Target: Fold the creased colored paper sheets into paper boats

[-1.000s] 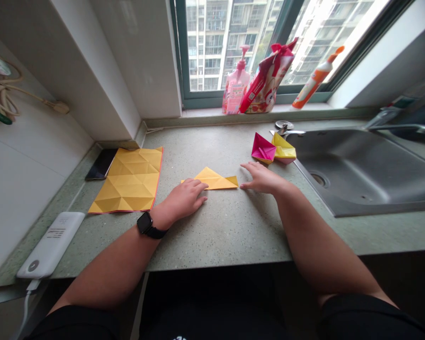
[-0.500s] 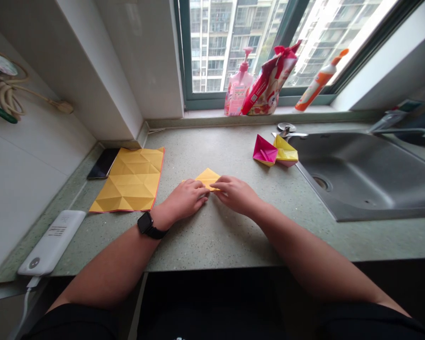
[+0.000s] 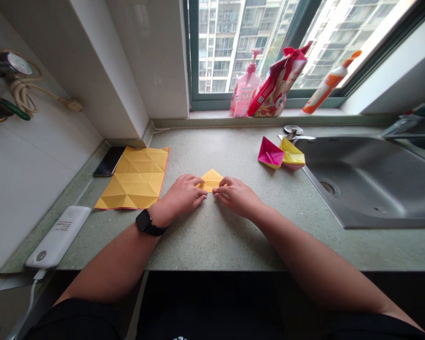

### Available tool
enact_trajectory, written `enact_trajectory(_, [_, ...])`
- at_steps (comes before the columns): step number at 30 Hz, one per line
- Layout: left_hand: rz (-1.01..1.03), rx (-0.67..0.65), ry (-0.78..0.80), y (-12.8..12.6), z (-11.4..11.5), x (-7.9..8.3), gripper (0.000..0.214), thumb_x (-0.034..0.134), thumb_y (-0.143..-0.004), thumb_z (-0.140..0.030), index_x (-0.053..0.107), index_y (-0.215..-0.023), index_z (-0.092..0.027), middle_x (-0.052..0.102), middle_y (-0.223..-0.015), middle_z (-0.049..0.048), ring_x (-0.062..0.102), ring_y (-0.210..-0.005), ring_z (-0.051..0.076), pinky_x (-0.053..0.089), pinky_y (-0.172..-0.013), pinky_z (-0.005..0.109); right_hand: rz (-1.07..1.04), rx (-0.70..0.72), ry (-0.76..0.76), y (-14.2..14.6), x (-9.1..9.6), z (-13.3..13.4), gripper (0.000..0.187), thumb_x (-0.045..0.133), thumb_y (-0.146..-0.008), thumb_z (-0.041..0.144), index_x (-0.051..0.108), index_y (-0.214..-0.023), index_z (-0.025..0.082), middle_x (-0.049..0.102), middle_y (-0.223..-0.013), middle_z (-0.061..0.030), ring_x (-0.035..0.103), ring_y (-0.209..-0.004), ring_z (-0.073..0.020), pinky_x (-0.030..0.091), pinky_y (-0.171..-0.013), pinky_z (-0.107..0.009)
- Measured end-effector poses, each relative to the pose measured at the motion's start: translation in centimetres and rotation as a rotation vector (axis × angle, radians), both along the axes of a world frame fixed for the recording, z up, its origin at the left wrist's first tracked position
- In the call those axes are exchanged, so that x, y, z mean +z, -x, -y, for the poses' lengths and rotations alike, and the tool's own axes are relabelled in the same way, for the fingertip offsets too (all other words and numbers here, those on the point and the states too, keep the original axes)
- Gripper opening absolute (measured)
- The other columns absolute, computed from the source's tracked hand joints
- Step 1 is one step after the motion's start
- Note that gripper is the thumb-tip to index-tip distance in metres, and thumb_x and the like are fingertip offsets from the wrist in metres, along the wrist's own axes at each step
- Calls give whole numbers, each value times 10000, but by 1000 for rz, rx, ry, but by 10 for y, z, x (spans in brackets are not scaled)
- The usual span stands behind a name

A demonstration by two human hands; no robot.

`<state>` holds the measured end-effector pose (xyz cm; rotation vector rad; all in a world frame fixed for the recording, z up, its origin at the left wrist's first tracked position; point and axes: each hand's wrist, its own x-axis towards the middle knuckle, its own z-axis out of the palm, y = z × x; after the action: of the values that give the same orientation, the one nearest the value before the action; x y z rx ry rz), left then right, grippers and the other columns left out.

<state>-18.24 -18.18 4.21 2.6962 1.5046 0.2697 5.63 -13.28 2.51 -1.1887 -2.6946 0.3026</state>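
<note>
A small folded yellow paper (image 3: 211, 178) lies on the green speckled counter (image 3: 233, 236) between my hands. My left hand (image 3: 184, 195), with a black watch on its wrist, lies flat with its fingertips pressing the paper's left part. My right hand (image 3: 235, 195) covers the paper's right part, fingers curled down onto it. Only a triangular tip of the paper shows above the fingers.
A creased yellow sheet (image 3: 136, 178) and a dark phone (image 3: 109, 161) lie at the left, a white power bank (image 3: 58, 236) nearer. Pink (image 3: 270, 153) and yellow (image 3: 292, 154) folded paper shapes sit beside the steel sink (image 3: 368, 179). Bottles and a red bag (image 3: 278, 87) stand on the window sill.
My right hand moved left from the paper's right tip to meet my left hand, folding that tip over. The paper now looks shorter. The camera shifted slightly.
</note>
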Motion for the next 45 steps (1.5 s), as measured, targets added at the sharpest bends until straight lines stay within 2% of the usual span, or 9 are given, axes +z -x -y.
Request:
enact_trajectory(9, [-28,212,172,22,4,22,302,633,-1072,-393,916,-1044,-290,710,-1516,83,599,-1404,377,448,-1203,549,-6,0,27,-2,-2,-3,272,613,-1096,326,878,-1158,313,744,-1261,-111,714,-1029,-280,559,-896,-414])
enact_trajectory(17, [-85,278,276,34,4,29,318,627,-1045,-403,908,-954,-287,685,-1567,68,636,-1382,401,522,-1111,537,-53,5,30,-3,-7,-6,262,628,-1068,314,881,-1137,307,748,-1228,-119,705,-1008,-284,551,-864,-418])
enact_trajectory(21, [-76,284,236,42,4,27,290,644,-1011,-358,903,-905,-282,751,-1469,76,719,-1210,370,572,-958,473,-60,8,25,-4,-9,-7,251,641,-1059,315,881,-1135,304,743,-1228,-123,700,-983,-277,555,-857,-421])
enact_trajectory(24, [-36,302,131,47,-1,25,276,654,-972,-292,862,-796,-248,825,-1292,71,744,-1040,307,560,-830,397,-63,17,40,-4,-7,-7,209,688,-1037,316,878,-1123,310,739,-1229,-117,704,-996,-275,564,-867,-415])
enact_trajectory(28, [90,350,-98,41,-10,19,303,597,-1043,-296,820,-865,-197,832,-1047,90,728,-957,261,559,-856,380,-63,26,53,-5,-4,-6,168,762,-993,323,872,-1119,315,732,-1232,-108,713,-1038,-282,576,-899,-416])
enact_trajectory(33, [246,56,-74,24,-14,3,187,662,-1053,-294,790,-1153,-202,802,-1257,96,720,-1182,278,555,-1070,431,-78,61,12,-8,-4,-7,182,767,-994,297,866,-1147,307,737,-1217,-108,718,-1080,-287,579,-972,-439])
enact_trajectory(38, [222,-166,59,16,-15,-6,150,710,-1045,-301,788,-1153,-231,787,-1330,80,703,-1263,278,504,-1158,455,-75,83,-15,-14,-4,-16,177,740,-1015,276,857,-1148,276,766,-1190,-107,724,-1086,-278,577,-1000,-423])
enact_trajectory(41, [215,-199,101,14,-14,-6,205,722,-1051,-382,796,-1173,-233,774,-1345,91,692,-1271,284,495,-1155,463,-73,74,-26,-16,-8,-23,190,685,-1047,272,847,-1146,256,776,-1263,-117,724,-1156,-284,568,-1051,-436])
enact_trajectory(45, [171,-156,111,12,-9,-5,326,754,-1029,-479,805,-1250,-245,733,-1362,120,660,-1290,308,454,-1211,518,-93,18,-69,-15,-18,-30,281,644,-1072,289,811,-1293,241,723,-1446,-154,647,-1367,-323,515,-1176,-513])
